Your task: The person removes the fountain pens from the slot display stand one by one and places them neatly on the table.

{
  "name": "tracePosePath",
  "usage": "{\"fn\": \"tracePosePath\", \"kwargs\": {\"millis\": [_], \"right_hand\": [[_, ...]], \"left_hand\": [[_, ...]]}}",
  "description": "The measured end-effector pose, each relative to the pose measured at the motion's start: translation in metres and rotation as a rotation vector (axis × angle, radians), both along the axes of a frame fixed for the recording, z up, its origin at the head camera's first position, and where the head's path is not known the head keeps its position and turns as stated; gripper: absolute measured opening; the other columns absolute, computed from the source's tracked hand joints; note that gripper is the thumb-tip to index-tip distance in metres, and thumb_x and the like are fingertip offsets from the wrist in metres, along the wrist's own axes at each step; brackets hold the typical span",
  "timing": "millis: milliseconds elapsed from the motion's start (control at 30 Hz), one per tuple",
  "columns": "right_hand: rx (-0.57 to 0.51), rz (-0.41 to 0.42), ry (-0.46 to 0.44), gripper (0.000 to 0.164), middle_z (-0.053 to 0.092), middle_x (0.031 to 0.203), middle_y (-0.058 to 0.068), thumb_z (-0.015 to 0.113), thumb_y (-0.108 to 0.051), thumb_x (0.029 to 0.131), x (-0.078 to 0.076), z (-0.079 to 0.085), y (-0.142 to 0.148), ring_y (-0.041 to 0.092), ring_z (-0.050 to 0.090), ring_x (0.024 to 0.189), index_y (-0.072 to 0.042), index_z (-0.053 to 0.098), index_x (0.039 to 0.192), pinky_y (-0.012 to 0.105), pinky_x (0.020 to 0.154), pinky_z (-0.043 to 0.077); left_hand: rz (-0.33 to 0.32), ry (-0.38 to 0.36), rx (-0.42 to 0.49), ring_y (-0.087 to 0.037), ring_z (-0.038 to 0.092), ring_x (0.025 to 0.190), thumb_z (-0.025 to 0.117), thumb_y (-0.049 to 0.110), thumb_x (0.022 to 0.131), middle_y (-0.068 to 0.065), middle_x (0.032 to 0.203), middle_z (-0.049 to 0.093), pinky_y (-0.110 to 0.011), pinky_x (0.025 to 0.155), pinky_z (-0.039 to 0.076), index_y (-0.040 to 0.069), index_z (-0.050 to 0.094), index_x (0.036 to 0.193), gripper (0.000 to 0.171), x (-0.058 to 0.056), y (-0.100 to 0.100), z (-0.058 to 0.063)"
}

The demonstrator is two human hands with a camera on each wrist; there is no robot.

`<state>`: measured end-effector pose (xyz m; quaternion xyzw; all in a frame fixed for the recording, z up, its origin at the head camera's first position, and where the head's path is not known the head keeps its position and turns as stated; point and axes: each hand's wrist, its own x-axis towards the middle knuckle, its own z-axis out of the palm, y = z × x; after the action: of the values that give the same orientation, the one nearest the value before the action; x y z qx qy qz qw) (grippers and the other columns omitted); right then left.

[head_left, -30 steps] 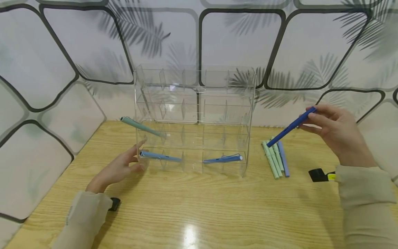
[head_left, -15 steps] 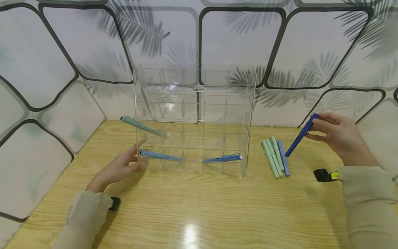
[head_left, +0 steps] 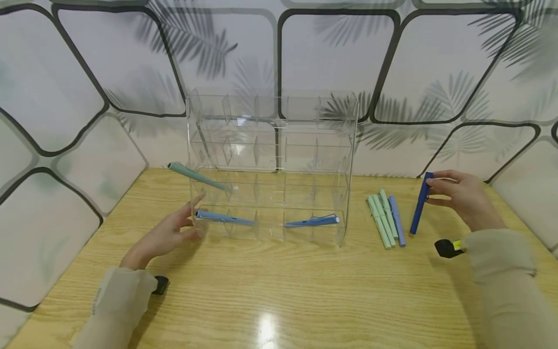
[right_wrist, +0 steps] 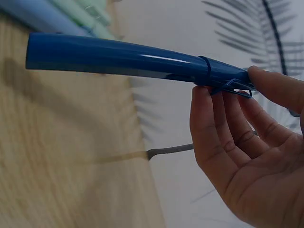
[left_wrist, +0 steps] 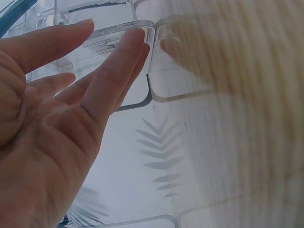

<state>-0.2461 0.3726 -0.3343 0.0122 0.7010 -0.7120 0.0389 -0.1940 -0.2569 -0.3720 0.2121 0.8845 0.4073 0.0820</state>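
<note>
My right hand pinches a dark blue pen by its clip end, thumb on one side and fingertips on the other. The pen's other end points down, close over the table right of the loose pens. Fingers fairly straight, my left hand rests at the lower left side of a clear acrylic rack; its fingertips are right at the rack's edge. In the rack's bottom row lie two blue pens, a left one and a right one. A green pen leans out at the left, one row higher.
Right of the rack, several light green pens and a periwinkle pen lie side by side on the wooden table. A patterned wall covering stands behind the rack.
My right hand has carried the dark blue pen away from over the loose pens, lowering it and turning it steeper. The left hand and the rack stay in place.
</note>
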Motion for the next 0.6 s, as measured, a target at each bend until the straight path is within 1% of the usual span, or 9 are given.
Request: {"fn": "tracePosePath", "kwargs": {"millis": [100,167,233,333,367,433,500,600], "right_hand": [[0.106,0.001,-0.032,0.008,0.073,0.088,-0.005,0.065,-0.012,0.100,-0.005,-0.009,0.000,0.011,0.070,0.080,-0.019,0.069,0.100,0.029,0.071,0.060],[0.210,0.003,-0.051,0.006,0.072,0.087,-0.010,0.063,-0.016,0.102,-0.009,-0.014,0.000,0.008,0.069,0.081,-0.016,0.066,0.107,0.027,0.072,0.059],[0.321,0.011,-0.068,0.019,0.069,0.087,-0.014,0.060,-0.020,0.104,-0.012,-0.019,-0.001,0.006,0.066,0.081,-0.008,0.061,0.119,0.026,0.074,0.059],[0.443,0.029,-0.094,0.040,0.066,0.086,-0.017,0.056,-0.020,0.106,-0.016,-0.026,-0.003,0.003,0.064,0.080,0.008,0.048,0.134,0.027,0.075,0.059],[0.465,0.040,-0.107,0.045,0.066,0.085,-0.016,0.055,-0.019,0.106,-0.018,-0.029,-0.004,0.003,0.064,0.078,0.012,0.044,0.136,0.027,0.074,0.059],[0.476,0.048,-0.137,0.048,0.066,0.083,-0.014,0.057,-0.016,0.105,-0.021,-0.033,-0.008,0.004,0.064,0.076,0.016,0.042,0.138,0.028,0.071,0.059],[0.483,0.059,-0.162,0.047,0.067,0.081,-0.012,0.059,-0.012,0.104,-0.024,-0.037,-0.012,0.004,0.065,0.073,0.018,0.043,0.136,0.028,0.069,0.059],[0.496,0.064,-0.173,0.046,0.067,0.079,-0.009,0.060,-0.009,0.102,-0.026,-0.039,-0.017,0.005,0.066,0.069,0.020,0.045,0.133,0.028,0.066,0.059]], "left_hand": [[0.000,-0.002,-0.001,-0.061,0.046,0.125,0.062,0.005,0.101,-0.036,0.160,0.016,-0.066,0.090,0.049,0.007,0.007,0.164,0.084,-0.001,0.001,0.000],[-0.002,-0.002,-0.002,-0.062,0.045,0.125,0.062,0.004,0.101,-0.036,0.160,0.016,-0.066,0.090,0.049,0.007,0.007,0.164,0.084,-0.001,0.001,0.001],[-0.003,0.000,-0.002,-0.062,0.045,0.125,0.062,0.004,0.101,-0.036,0.160,0.017,-0.066,0.091,0.049,0.007,0.007,0.164,0.083,-0.001,0.002,0.001],[-0.009,0.008,-0.004,-0.061,0.046,0.125,0.062,0.005,0.101,-0.037,0.159,0.017,-0.065,0.090,0.050,0.006,0.007,0.163,0.083,-0.001,0.002,0.000],[-0.010,0.010,-0.005,-0.061,0.046,0.125,0.062,0.005,0.101,-0.038,0.159,0.017,-0.065,0.091,0.050,0.006,0.007,0.163,0.083,-0.001,0.001,0.000],[-0.010,0.012,-0.005,-0.061,0.046,0.125,0.062,0.005,0.101,-0.038,0.158,0.018,-0.066,0.091,0.049,0.006,0.006,0.163,0.083,0.000,0.001,0.000],[-0.011,0.015,-0.010,-0.062,0.047,0.124,0.062,0.005,0.101,-0.038,0.158,0.018,-0.066,0.090,0.049,0.006,0.006,0.163,0.083,0.000,0.000,0.000],[-0.010,0.018,-0.010,-0.062,0.046,0.124,0.062,0.005,0.101,-0.038,0.158,0.019,-0.067,0.091,0.048,0.006,0.006,0.163,0.083,0.000,0.000,0.000]]}}
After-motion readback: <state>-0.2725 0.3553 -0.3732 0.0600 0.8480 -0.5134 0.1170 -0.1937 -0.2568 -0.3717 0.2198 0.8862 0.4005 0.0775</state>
